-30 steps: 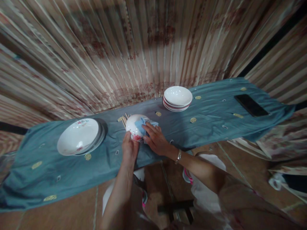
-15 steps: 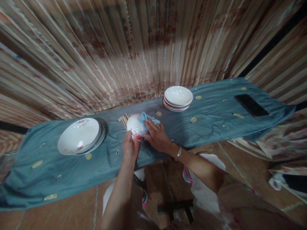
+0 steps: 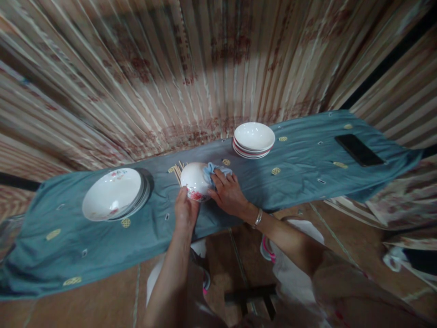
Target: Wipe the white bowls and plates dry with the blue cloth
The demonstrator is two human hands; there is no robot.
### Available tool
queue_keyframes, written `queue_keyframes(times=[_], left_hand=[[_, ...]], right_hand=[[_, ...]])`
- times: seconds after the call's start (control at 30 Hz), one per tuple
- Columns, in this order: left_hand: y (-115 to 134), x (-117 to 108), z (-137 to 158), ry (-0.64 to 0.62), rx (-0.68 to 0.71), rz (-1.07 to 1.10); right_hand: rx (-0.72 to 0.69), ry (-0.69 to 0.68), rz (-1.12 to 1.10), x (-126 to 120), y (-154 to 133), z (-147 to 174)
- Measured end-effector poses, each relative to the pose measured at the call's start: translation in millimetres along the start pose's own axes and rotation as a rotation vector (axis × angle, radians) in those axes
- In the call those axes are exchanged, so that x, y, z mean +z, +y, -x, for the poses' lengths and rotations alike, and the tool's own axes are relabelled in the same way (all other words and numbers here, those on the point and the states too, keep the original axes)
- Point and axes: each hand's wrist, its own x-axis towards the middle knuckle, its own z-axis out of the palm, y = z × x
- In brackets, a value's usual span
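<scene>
A white bowl [image 3: 194, 175] with red flowers is tilted, its outer side facing up towards me. My left hand [image 3: 186, 210] grips its near left edge, thumb on the outside. A light blue cloth [image 3: 210, 171] is bunched under the fingers of my right hand [image 3: 228, 191], pressed against the right side of the bowl. The bowl's inside is hidden from view. Several chopsticks [image 3: 177, 173] lie just behind and to the left of the bowl, partly covered by it.
Flowered plates [image 3: 112, 193] are stacked at left on the blue-green tablecloth [image 3: 112, 255]. A stack of white bowls [image 3: 254, 136] with red bands stands right of centre at the back. Farther right lies a black phone [image 3: 358, 150]. A pleated curtain [image 3: 211, 68] hangs behind the table.
My right hand and the cloth have slid a little to the right across the bowl, baring more of its white surface. My left hand and the bowl stay nearly in place.
</scene>
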Motion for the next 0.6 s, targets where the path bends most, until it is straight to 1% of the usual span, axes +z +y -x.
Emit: queue_keyframes(times=[0.27,0.37,0.6], left_hand=[[-1,1,0,0.010,0.007,0.016],[-2,-1,-2,0.015,0.015,0.008],[-3,-1,-1,0.018,0.033,-0.006]], right_hand=[[-0.021,0.000,0.024,-6,2,5],[-0.028,-0.003,0.006,-9,1,7],[-0.058,0.037,-0.066,-9,0,12]])
